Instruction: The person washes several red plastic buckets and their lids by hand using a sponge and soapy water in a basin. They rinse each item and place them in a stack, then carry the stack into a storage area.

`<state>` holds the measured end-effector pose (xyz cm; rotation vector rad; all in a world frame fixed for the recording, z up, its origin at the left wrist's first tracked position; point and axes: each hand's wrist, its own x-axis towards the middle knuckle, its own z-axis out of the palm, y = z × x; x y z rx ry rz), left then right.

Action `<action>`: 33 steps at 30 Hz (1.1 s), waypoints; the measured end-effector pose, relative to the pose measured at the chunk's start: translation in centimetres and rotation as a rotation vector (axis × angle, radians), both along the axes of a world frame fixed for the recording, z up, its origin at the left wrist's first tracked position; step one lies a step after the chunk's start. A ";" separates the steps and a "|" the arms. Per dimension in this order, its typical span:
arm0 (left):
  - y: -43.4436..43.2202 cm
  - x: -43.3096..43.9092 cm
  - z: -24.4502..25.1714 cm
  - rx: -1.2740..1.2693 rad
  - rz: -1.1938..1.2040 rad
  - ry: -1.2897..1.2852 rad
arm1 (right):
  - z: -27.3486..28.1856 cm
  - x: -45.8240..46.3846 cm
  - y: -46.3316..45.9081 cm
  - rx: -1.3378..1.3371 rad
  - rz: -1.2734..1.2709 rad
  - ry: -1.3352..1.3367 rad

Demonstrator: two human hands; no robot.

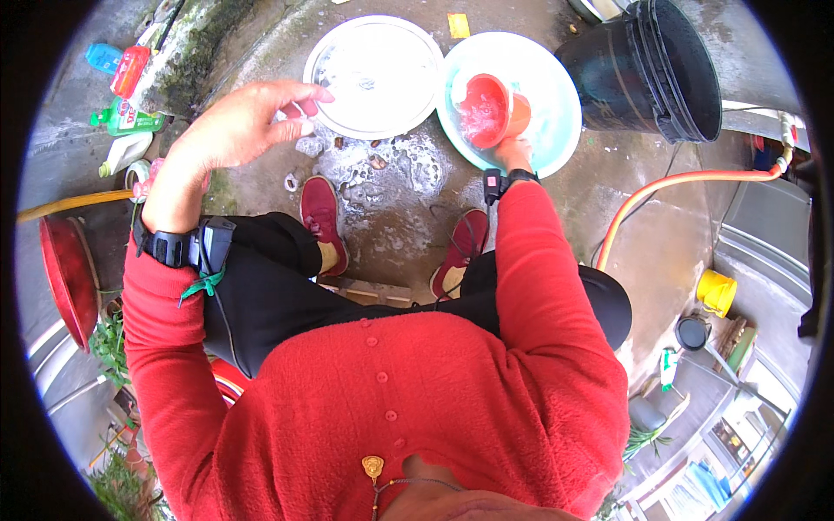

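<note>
My right hand (515,154) grips a red plastic dipper (518,116) by its lower end, its mouth tipped to the left inside a pale green basin (557,124). Frothy water (481,114) shows in the dipper's mouth. Beside that basin, on the left, sits a round white basin or lid (373,71), too bright to make out its contents fully. My left hand (251,124) is raised near its left rim, fingers apart and holding nothing. Suds (391,169) lie on the wet concrete below both vessels.
A black bucket (612,78) lies on its side at the right, near an orange hose (684,177). Several bottles, among them a green detergent bottle (133,118), stand at the left. A red basin (65,280) leans at far left. My red shoes (320,215) are below the suds.
</note>
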<state>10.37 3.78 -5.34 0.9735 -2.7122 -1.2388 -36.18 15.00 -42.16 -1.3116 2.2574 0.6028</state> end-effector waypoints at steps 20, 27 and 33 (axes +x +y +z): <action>0.0 -1.0 -0.5 -0.129 -0.109 -0.115 | 3.6 11.3 -4.6 -1.199 -0.718 -0.212; 0.8 -1.1 0.3 -0.089 -0.106 -0.189 | 8.4 3.0 -5.8 -0.768 -0.383 -0.120; 0.7 -0.9 0.7 -0.159 -0.116 -0.157 | 12.3 0.2 -7.2 -0.485 0.009 0.119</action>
